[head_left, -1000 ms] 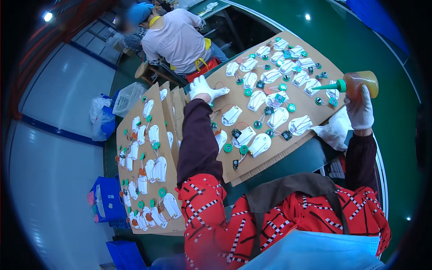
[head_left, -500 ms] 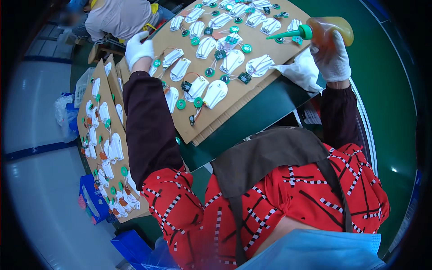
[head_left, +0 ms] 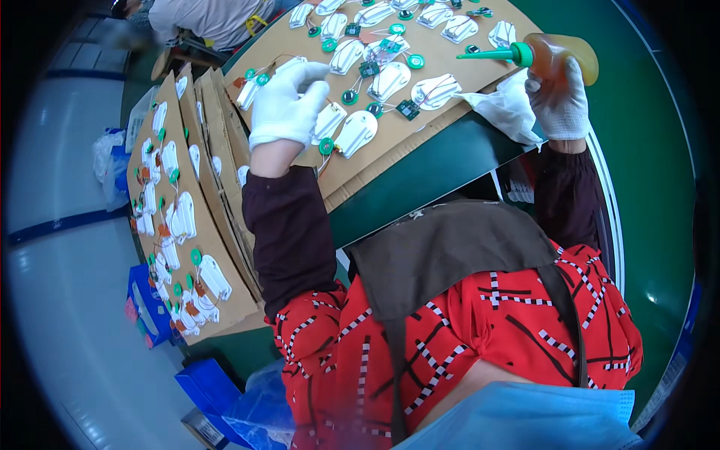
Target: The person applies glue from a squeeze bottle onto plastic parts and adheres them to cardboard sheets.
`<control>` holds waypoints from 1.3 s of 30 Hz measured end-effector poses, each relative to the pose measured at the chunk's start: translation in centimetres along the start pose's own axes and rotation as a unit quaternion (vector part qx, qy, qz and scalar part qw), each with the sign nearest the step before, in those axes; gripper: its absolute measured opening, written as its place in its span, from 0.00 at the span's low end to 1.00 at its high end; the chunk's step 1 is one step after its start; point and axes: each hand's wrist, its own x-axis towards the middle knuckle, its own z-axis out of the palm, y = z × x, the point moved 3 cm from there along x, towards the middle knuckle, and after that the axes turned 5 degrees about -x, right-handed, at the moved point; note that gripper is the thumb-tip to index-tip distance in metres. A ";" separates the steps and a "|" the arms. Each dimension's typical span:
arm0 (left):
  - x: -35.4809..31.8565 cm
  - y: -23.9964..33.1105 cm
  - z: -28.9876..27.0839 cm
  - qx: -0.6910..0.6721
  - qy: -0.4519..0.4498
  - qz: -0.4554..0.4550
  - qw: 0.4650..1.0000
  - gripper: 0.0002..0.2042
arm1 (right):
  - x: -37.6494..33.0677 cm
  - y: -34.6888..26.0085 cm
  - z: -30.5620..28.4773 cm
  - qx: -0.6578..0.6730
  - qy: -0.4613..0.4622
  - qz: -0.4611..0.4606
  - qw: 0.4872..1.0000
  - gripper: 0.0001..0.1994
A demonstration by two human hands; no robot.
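Note:
A squeeze bottle [head_left: 581, 58] of amber liquid, with a green cap and a long thin nozzle, lies nearly level in my gloved right hand [head_left: 561, 105]. The nozzle points left, over the far right part of a cardboard sheet [head_left: 427, 146]. My gloved left hand [head_left: 286, 105] is over the sheet's left side, thumb and fingers bent but apart, with no held thing visible. It hides some of the white plastic parts beneath it. Beside it lie a white oval part [head_left: 355, 134] and a green disc [head_left: 325, 146]. Several similar parts with wires and small dark boards cover the sheet.
A white cloth [head_left: 506, 109] hangs at the sheet's right edge, below the bottle. More cardboard sheets [head_left: 225, 289] bearing white parts stand at the left. A blue bin [head_left: 210, 390] is at lower left. Another person [head_left: 199, 19] is at the far left.
My left hand has moved from the sheet's far left edge toward me and right, over the parts. The right hand still holds the bottle, shifted slightly right. The view has shifted a little.

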 end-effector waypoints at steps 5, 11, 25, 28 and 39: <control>-0.5 0.9 1.7 0.109 -0.033 -0.038 0.993 0.13 | -0.2 2.0 0.7 -0.026 0.000 -0.004 1.000 0.25; 1.7 1.3 9.1 0.256 -0.107 0.055 0.959 0.12 | 0.0 2.4 1.3 -0.079 0.007 -0.024 0.997 0.24; 2.3 3.1 15.6 0.390 -0.101 0.191 0.895 0.04 | -0.3 1.0 -0.6 -0.054 0.104 -0.034 0.993 0.18; 1.3 2.8 15.2 0.363 -0.074 0.216 0.903 0.03 | -0.5 1.9 0.0 -0.045 0.132 -0.049 0.989 0.17; 2.7 2.9 14.5 0.316 -0.180 0.092 0.927 0.08 | -2.2 0.1 0.8 -0.076 0.127 -0.040 0.988 0.21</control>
